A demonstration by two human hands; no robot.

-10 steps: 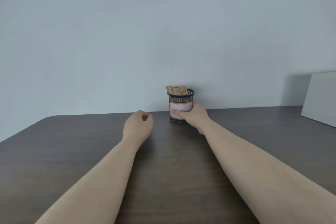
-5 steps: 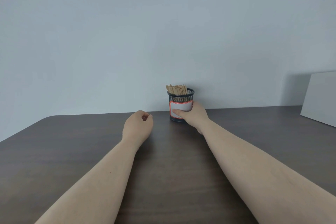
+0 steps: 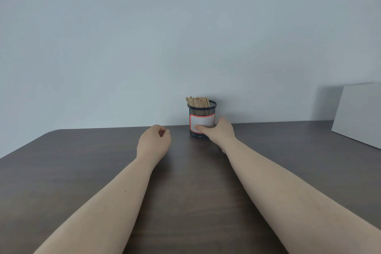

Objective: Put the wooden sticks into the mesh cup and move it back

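A black mesh cup with a white, red-edged label stands upright at the far edge of the dark wooden table, close to the wall. A bundle of wooden sticks pokes out of its top, leaning left. My right hand wraps around the cup's lower right side, thumb across the label. Left of the cup, my left hand rests on the table with its fingers curled in loosely and nothing in it.
A white flat board leans against the wall at the far right of the table. The pale wall rises right behind the cup. The table's far left corner is rounded.
The cup and my right hand have shifted very slightly away from me toward the wall. My left hand has stayed where it was.
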